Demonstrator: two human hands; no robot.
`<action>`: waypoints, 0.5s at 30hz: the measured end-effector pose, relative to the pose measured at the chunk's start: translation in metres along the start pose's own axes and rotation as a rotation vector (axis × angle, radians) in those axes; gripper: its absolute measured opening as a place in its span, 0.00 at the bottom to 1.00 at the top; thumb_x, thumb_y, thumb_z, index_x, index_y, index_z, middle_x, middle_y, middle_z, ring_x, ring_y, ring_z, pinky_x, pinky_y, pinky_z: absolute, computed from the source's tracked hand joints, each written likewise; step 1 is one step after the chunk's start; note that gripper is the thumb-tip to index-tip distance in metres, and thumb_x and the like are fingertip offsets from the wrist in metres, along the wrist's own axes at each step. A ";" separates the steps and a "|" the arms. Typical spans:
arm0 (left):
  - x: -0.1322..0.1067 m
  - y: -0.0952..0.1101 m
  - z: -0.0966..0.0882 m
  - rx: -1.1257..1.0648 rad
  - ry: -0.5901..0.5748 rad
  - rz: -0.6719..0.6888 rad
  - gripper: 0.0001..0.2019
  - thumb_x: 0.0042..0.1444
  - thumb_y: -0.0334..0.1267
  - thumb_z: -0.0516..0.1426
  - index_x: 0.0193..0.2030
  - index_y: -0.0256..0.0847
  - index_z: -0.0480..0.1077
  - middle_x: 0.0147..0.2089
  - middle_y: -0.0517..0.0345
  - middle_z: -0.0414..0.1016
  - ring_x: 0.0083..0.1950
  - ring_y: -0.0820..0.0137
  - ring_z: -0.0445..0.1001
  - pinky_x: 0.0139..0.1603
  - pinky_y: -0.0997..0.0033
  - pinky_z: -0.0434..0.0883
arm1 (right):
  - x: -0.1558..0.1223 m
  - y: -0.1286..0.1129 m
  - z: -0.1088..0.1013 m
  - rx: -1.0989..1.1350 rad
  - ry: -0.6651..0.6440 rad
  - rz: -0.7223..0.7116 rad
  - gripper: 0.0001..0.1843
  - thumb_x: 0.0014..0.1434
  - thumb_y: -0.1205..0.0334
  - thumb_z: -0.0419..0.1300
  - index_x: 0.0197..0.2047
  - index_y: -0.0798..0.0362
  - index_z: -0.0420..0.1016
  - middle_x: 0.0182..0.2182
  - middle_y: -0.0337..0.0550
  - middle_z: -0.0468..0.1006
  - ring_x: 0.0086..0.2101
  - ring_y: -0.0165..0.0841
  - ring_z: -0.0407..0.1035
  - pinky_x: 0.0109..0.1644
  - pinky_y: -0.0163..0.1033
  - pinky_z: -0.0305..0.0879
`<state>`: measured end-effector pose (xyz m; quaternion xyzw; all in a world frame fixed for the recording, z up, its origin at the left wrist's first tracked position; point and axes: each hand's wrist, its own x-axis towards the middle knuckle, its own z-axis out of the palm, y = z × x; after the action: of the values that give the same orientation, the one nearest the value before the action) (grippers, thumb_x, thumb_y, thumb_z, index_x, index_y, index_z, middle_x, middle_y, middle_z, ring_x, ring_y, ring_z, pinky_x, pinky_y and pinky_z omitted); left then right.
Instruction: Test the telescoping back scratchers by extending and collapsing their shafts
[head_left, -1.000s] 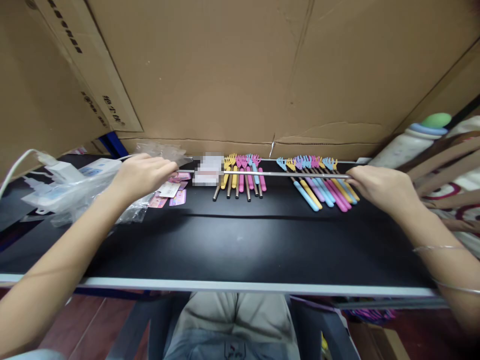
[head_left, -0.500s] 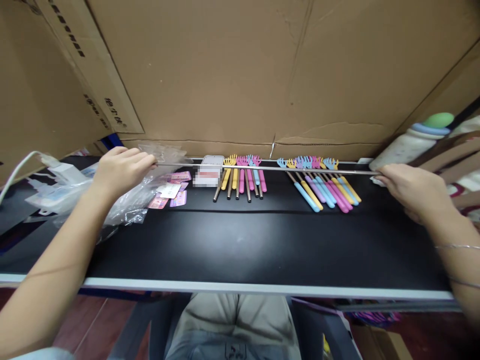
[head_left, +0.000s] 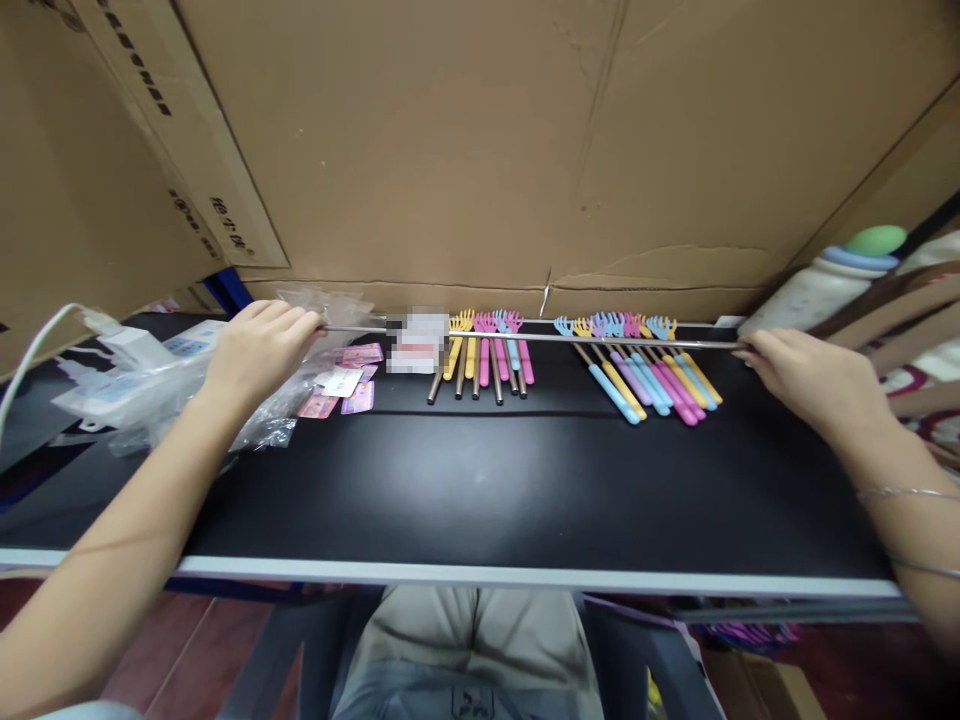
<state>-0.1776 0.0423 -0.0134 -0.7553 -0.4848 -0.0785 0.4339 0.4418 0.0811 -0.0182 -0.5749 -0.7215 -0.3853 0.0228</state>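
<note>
A long, thin telescopic back scratcher (head_left: 600,341) is drawn out level above the table, its metal rod thinner on the left and thicker on the right. Its left end is inside my closed left hand (head_left: 266,345); my right hand (head_left: 814,385) is closed round the right end. Both ends are hidden by my fingers. Behind and below the rod lie two groups of back scratchers with claw-shaped heads: a left group (head_left: 484,360) in yellow, pink and blue, and a right group (head_left: 652,380) with blue, yellow, purple and pink handles.
Clear plastic bags (head_left: 262,425) and a white charger (head_left: 139,345) with a cable lie at the left. Small printed cards (head_left: 358,397) are beside a blurred white item (head_left: 418,345). A white bottle (head_left: 821,285) leans at the right. Cardboard (head_left: 450,150) walls the black table (head_left: 480,500).
My hands have come slightly closer together, the left moving right and the right moving left. The visible stretch of rod between them is a little shorter. The back scratchers on the table stay put.
</note>
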 end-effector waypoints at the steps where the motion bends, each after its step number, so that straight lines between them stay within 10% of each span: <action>1: 0.001 0.002 0.000 -0.011 0.009 -0.019 0.14 0.67 0.38 0.43 0.36 0.40 0.67 0.32 0.55 0.74 0.37 0.65 0.66 0.43 0.68 0.62 | 0.000 0.000 0.002 -0.002 0.002 0.006 0.15 0.65 0.56 0.47 0.41 0.55 0.72 0.37 0.50 0.77 0.32 0.34 0.68 0.25 0.35 0.50; 9: 0.001 0.011 0.006 0.005 0.001 0.006 0.13 0.66 0.34 0.44 0.35 0.39 0.68 0.31 0.57 0.76 0.35 0.68 0.70 0.47 0.68 0.62 | 0.007 -0.007 -0.006 -0.031 -0.026 -0.100 0.16 0.64 0.57 0.48 0.37 0.56 0.73 0.30 0.51 0.77 0.30 0.37 0.67 0.32 0.37 0.54; 15: 0.021 0.037 -0.012 0.021 0.188 0.137 0.09 0.63 0.32 0.49 0.33 0.40 0.68 0.27 0.61 0.74 0.30 0.70 0.70 0.34 0.72 0.62 | 0.025 -0.070 -0.037 0.121 0.075 -0.360 0.19 0.67 0.58 0.45 0.32 0.53 0.72 0.26 0.44 0.77 0.29 0.33 0.66 0.38 0.36 0.54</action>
<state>-0.1341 0.0417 -0.0162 -0.7715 -0.3897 -0.1141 0.4898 0.3590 0.0770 -0.0171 -0.4194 -0.8332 -0.3602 0.0149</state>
